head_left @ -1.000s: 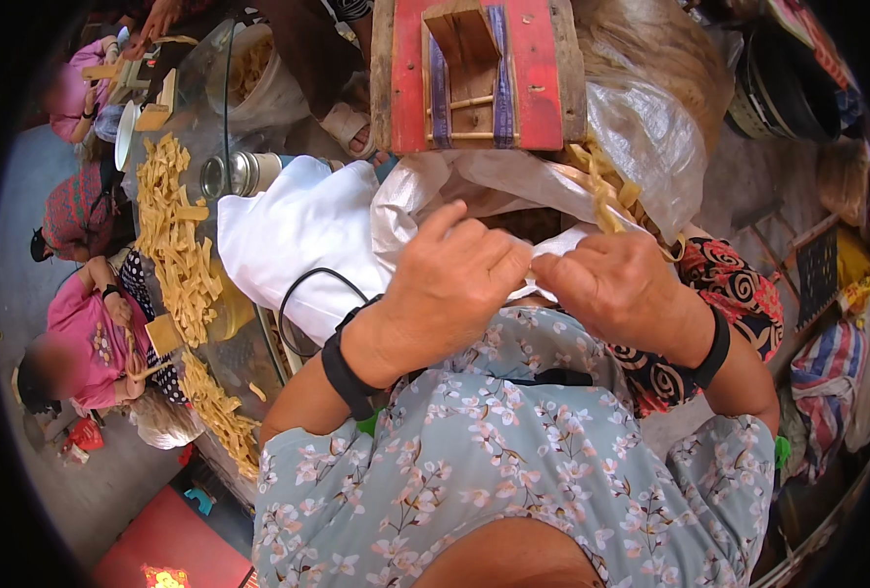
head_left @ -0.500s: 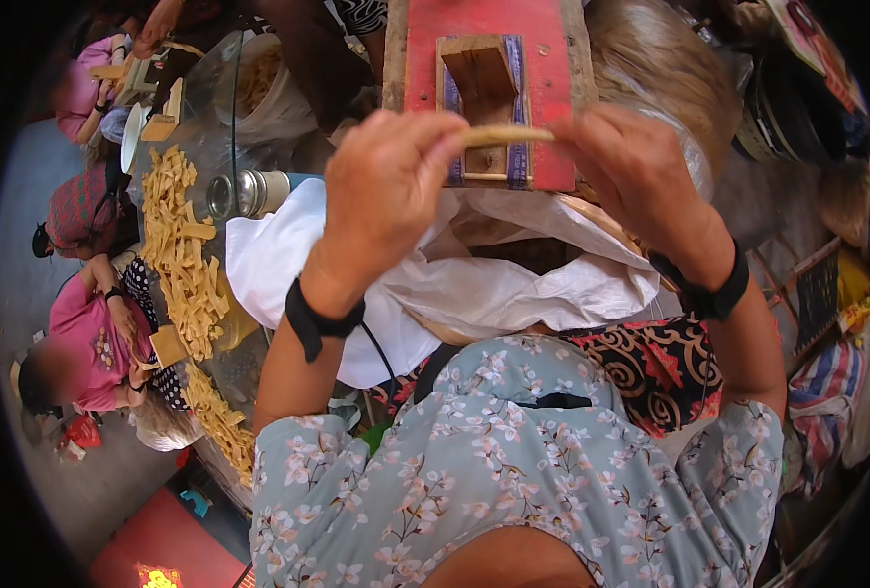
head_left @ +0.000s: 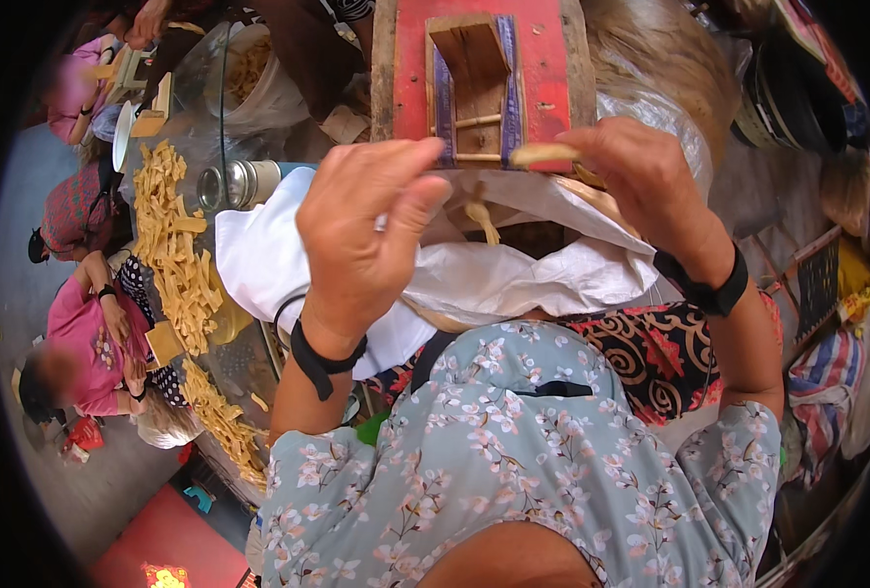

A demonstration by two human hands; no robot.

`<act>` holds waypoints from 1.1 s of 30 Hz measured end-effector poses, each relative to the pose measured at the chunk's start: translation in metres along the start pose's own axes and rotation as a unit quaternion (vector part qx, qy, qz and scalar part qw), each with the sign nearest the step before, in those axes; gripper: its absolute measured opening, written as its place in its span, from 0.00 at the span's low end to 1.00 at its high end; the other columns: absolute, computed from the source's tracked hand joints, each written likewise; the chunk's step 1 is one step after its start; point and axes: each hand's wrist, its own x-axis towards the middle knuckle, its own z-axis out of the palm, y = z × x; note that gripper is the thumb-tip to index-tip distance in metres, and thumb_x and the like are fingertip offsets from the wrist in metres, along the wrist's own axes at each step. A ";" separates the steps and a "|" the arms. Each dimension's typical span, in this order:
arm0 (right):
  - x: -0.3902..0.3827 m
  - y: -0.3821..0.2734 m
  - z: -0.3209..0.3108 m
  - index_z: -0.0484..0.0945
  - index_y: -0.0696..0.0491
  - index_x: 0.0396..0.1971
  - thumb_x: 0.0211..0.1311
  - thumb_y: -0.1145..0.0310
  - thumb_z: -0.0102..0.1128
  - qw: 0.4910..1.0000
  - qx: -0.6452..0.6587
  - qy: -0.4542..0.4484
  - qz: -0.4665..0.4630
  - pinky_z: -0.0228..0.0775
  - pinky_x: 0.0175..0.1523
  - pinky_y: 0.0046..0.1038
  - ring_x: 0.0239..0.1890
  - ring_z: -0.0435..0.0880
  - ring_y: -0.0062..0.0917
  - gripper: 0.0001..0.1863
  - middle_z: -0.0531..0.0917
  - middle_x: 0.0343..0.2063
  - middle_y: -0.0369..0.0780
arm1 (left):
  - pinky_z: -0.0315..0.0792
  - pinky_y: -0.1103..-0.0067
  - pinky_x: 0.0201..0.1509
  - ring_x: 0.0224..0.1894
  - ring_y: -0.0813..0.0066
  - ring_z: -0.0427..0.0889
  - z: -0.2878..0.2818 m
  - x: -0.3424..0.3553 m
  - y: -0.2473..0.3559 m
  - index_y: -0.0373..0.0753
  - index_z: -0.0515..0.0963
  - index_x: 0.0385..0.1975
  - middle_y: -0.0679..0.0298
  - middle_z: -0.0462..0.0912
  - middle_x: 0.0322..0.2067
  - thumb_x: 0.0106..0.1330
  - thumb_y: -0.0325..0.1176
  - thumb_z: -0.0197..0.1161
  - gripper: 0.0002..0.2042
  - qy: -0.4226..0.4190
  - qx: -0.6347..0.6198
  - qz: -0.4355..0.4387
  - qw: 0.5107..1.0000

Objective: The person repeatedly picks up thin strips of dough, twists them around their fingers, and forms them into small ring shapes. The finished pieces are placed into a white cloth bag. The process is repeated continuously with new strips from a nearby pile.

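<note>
My left hand [head_left: 361, 230] is open, thumb and fingers apart, above the mouth of a white plastic sack [head_left: 552, 289] on my lap. A short knotted tan piece [head_left: 482, 218] is in the air just right of its fingertips, over the sack. Between my right thumb and fingers is a yellowish-tan strip [head_left: 545, 154]; my right hand [head_left: 646, 181] is closed on it. Just beyond my hands stands a wooden jig [head_left: 474, 88], a tilted wooden plate with purple-patterned side strips and two thin rods across its near end. What the strip is made of, I cannot tell.
The jig rests on a red board [head_left: 543, 59]. To the left, a glass-topped table [head_left: 244, 260] bears heaps of tan strips [head_left: 172, 250] and a metal-lidded jar [head_left: 248, 183]. A tub [head_left: 248, 78] stands beyond. Several people sit on the left. Pale fibre bundles [head_left: 660, 49] lie right.
The strip held between both hands is now only in my right hand. My left hand has moved down and opened, and a knotted piece appears below it.
</note>
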 end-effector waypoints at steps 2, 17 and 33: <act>0.007 -0.025 -0.001 0.83 0.54 0.43 0.57 0.75 0.66 0.995 -0.071 0.012 -0.071 0.76 0.33 0.32 0.30 0.82 0.31 0.12 0.80 0.28 0.37 | 0.76 0.79 0.41 0.36 0.72 0.84 0.001 -0.007 0.016 0.30 0.84 0.50 0.59 0.89 0.41 0.76 0.33 0.63 0.13 -0.022 -0.194 -0.107 0.975; -0.052 -0.077 0.023 0.81 0.52 0.40 0.60 0.72 0.68 0.973 0.225 -0.031 0.044 0.77 0.33 0.37 0.30 0.86 0.38 0.09 0.84 0.27 0.42 | 0.81 0.60 0.46 0.39 0.51 0.88 -0.018 -0.027 0.068 0.30 0.86 0.34 0.46 0.89 0.37 0.68 0.37 0.72 0.13 -0.211 -0.662 -0.100 0.712; -0.035 -0.104 0.002 0.85 0.55 0.39 0.75 0.59 0.63 0.648 0.634 -0.111 0.408 0.69 0.29 0.17 0.27 0.79 0.11 0.14 0.85 0.30 0.33 | 0.75 0.76 0.29 0.35 0.70 0.79 0.025 -0.028 0.065 0.41 0.76 0.24 0.66 0.81 0.40 0.46 0.34 0.71 0.11 -0.083 0.079 0.211 0.971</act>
